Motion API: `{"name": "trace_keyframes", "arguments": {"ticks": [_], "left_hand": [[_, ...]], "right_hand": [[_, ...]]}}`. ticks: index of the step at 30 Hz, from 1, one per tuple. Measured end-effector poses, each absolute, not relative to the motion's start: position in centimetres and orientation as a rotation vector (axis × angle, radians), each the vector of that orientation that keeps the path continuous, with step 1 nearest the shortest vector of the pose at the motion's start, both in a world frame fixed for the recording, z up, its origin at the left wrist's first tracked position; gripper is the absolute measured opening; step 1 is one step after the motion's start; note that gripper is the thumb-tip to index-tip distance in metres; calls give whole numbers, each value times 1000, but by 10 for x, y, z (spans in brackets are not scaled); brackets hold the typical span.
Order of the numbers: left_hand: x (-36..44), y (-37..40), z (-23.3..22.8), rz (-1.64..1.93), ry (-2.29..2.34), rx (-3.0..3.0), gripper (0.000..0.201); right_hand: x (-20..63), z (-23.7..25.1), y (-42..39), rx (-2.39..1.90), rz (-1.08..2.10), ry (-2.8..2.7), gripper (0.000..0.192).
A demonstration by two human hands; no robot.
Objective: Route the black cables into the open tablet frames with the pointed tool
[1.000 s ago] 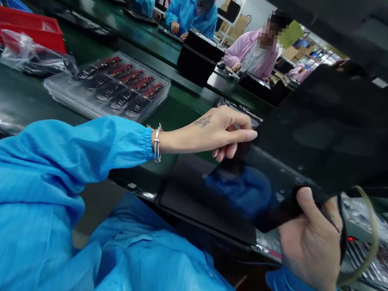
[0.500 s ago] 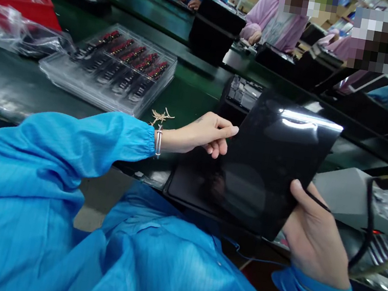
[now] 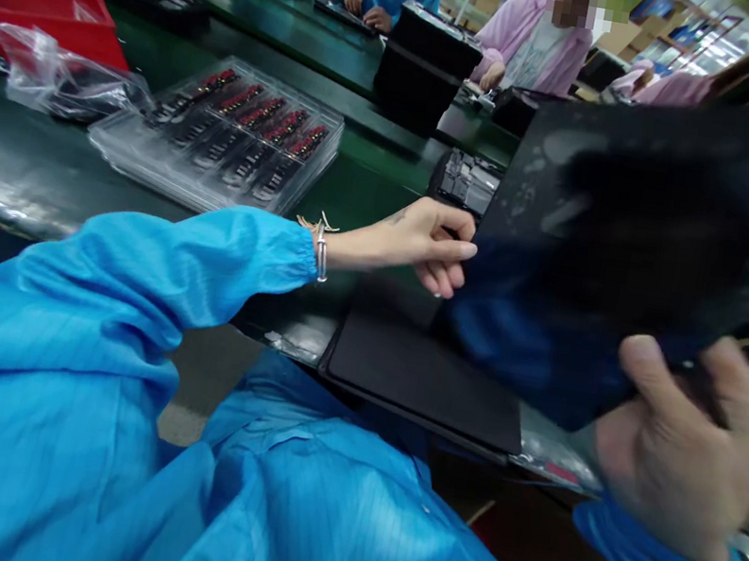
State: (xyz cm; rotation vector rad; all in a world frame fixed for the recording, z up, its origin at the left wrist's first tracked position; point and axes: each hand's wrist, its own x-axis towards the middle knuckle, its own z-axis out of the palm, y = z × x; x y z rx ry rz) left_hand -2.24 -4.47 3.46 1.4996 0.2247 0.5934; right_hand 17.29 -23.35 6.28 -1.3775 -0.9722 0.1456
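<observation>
My right hand (image 3: pixel 685 438) grips a glossy black flat panel (image 3: pixel 564 264), like a tablet screen, by its lower right part, thumb on the near face. The panel is raised and tilted, blurred by motion. My left hand (image 3: pixel 434 247) is closed in a pinch at the panel's left edge; what lies between thumb and forefinger, if anything, is too small to make out. Below the panel, a black mat or flat slab (image 3: pixel 422 379) lies at the bench edge. Behind my left hand stands a black holder with grey parts (image 3: pixel 467 181).
Clear plastic trays (image 3: pixel 226 136) of red and black parts are stacked on the green bench (image 3: pixel 29 156). Further left are a red bin (image 3: pixel 59 17) and a plastic bag (image 3: pixel 63 80). A tall black stack (image 3: pixel 424 69) stands opposite, near co-workers in blue and pink.
My right hand has moved right and swung the panel up and right, uncovering more of the black slab below. My left hand has shifted slightly right and up, still pinched.
</observation>
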Motion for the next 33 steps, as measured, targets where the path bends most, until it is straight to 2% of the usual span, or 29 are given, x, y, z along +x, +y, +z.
{"name": "trace_keyframes", "arguments": {"ticks": [3, 5, 7, 9, 13, 17, 21, 26, 30, 33], "left_hand": [[-7, -24, 35, 611, 173, 1561, 29], [4, -15, 31, 650, 197, 1621, 25], [11, -11, 23, 688, 201, 1676, 23], [8, -10, 14, 661, 194, 1704, 21], [-27, -4, 2, 589, 436, 1945, 35], [-74, -2, 2, 336, 803, 2404, 27], [-95, -19, 0, 38, 790, 2498, 47], [-91, -38, -8, 28, 911, 2460, 59], [-91, -59, -3, 167, 968, 1952, 55], [-97, -86, 8, 342, 777, 1471, 64]], "right_hand": [[176, 67, -238, -1511, -397, -1376, 21], [171, 61, -241, -1436, -550, -1753, 31], [164, 49, -245, -1232, -476, -2065, 54], [158, 35, -248, -1093, -371, -2210, 68], [164, 10, -260, -1126, -338, -2227, 69], [175, -5, -273, -1173, -381, -2344, 82], [171, -19, -278, -1229, -332, -2417, 79], [163, -38, -278, -1243, -238, -2418, 77], [160, -49, -281, -1231, -290, -2345, 73], [158, -56, -279, -1204, -368, -2311, 73]]}}
